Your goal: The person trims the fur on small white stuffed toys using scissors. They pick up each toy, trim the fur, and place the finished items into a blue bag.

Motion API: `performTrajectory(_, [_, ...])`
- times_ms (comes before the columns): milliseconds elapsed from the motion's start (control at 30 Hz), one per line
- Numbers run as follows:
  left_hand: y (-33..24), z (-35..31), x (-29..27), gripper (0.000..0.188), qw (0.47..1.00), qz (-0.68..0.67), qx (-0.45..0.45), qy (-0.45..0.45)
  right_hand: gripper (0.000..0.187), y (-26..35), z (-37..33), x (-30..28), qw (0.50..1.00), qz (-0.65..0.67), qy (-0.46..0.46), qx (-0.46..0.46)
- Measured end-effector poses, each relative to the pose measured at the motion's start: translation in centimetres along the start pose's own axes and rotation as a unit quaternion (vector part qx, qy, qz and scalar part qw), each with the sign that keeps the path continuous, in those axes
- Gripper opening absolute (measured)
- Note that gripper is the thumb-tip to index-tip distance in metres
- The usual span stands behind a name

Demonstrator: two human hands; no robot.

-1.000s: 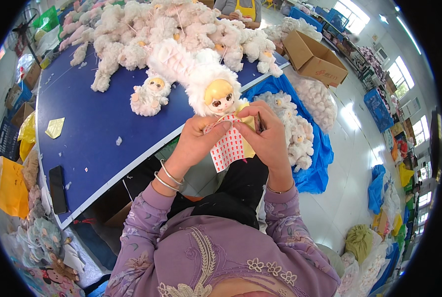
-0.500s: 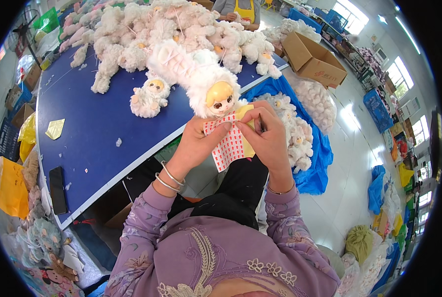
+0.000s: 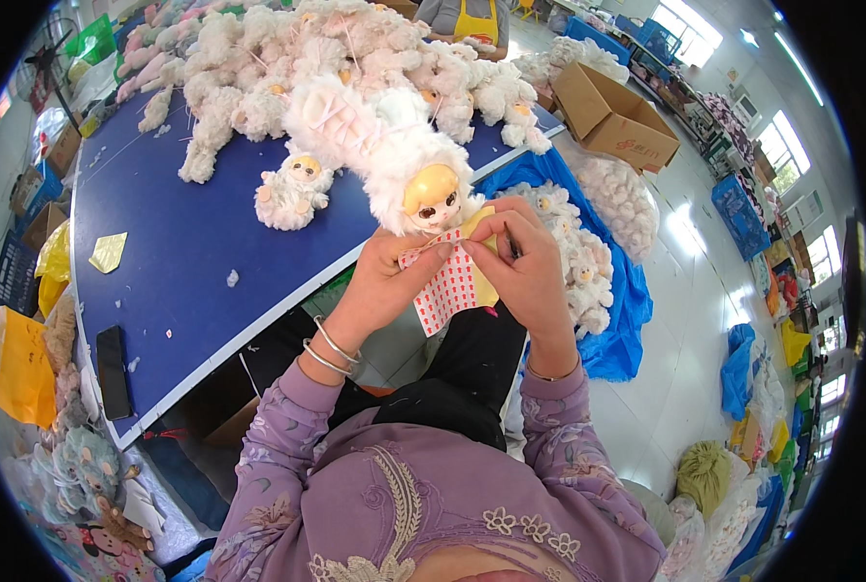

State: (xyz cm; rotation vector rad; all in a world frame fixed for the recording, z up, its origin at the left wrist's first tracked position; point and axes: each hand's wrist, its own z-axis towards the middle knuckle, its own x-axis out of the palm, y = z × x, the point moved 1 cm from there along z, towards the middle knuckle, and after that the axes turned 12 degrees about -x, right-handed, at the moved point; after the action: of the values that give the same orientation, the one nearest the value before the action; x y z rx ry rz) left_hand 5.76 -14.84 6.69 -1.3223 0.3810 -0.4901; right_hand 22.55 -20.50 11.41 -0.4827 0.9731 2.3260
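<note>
Between my two hands is a sticker sheet, white with rows of small red marks and a yellowish backing on its right part. My left hand pinches its upper left, thumb on the front. My right hand pinches near the top middle, a small dark object showing by its curled fingers. Just beyond my hands lies a large white plush doll with a plastic face and blond fringe, its head over the table edge. Left of it, a smaller white plush doll lies on the blue table.
A heap of white plush dolls covers the far table. At the right, a blue bag holds more dolls, near an open cardboard box. A phone lies at the left edge. A person in a yellow apron is across the table.
My left hand shifts slightly, and the sheet's upper left edge is folded or tilted more. The person across has lowered their hands. The dolls stay nearly where they were.
</note>
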Motion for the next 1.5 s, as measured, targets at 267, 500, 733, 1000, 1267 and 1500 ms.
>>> performTrajectory(267, [0.4,0.0,0.0,0.017,0.999,-0.006,0.045,0.003,0.017,0.7,-0.1,0.4,0.999,0.032,-0.034,-0.001])
performTrajectory(500, [0.8,-0.1,0.3,0.017,0.997,-0.065,-0.031,0.017,0.014,0.3,-0.3,0.0,1.0,-0.007,-0.013,-0.013])
performTrajectory(733, [0.6,-0.2,0.3,0.019,0.997,-0.065,-0.037,0.022,0.013,0.3,-0.5,0.2,1.0,0.003,-0.026,-0.015])
performTrajectory(1000, [0.6,-0.2,0.5,0.019,0.999,-0.046,-0.02,0.012,0.013,0.0,-0.7,0.1,0.999,-0.003,-0.034,-0.017])
performTrajectory(1267, [0.5,-0.2,0.8,0.018,1.0,-0.029,-0.001,0.003,0.012,0.1,-1.0,-0.3,1.0,0.004,-0.009,-0.021])
performTrajectory(1500, [1.7,-0.4,0.0,0.019,1.0,-0.004,0.014,0.018,0.013,0.8,-0.9,-3.2,0.977,0.2,-0.073,0.011])
